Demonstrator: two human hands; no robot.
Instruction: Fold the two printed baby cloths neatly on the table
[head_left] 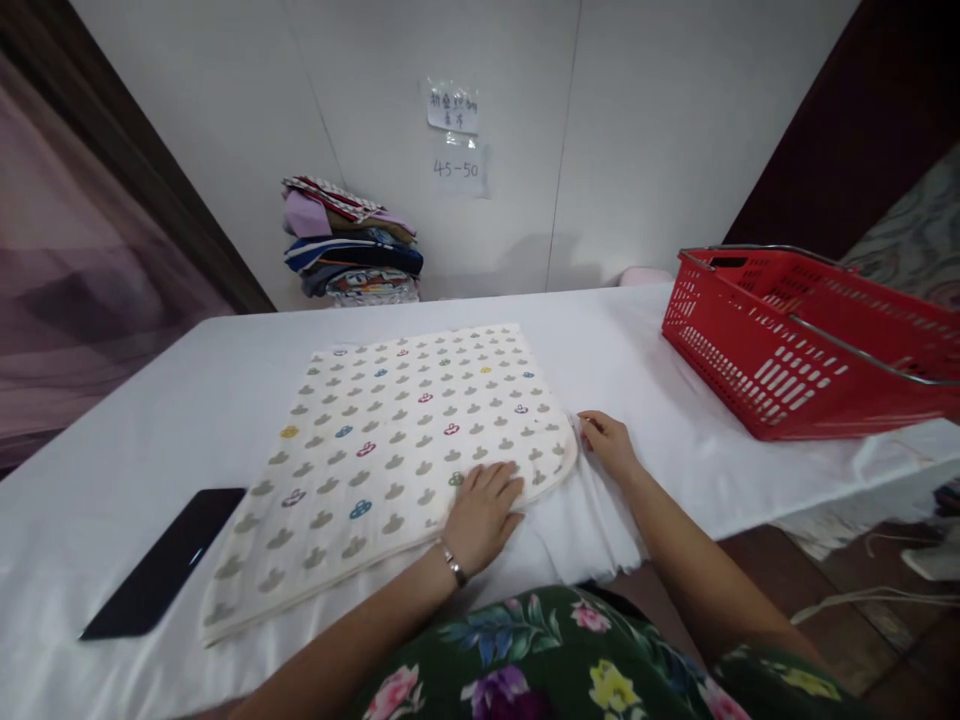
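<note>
A cream cotton blanket with grey and coloured small prints lies spread flat on the white-covered table, its near right corner rounded. My left hand, with a bracelet at the wrist, rests palm down and fingers extended on the blanket near its front edge. Just beyond the rounded corner, my right hand has its thumb and fingers drawn together low over the white tablecloth. Whatever is between those fingertips, if anything, is too small to make out. Wrinkles run in the tablecloth below that hand.
A red plastic basket with metal handles stands on the right of the table. A black flat slab lies at the left, close to the blanket. Folded cloths are stacked by the back wall, where paper signs hang.
</note>
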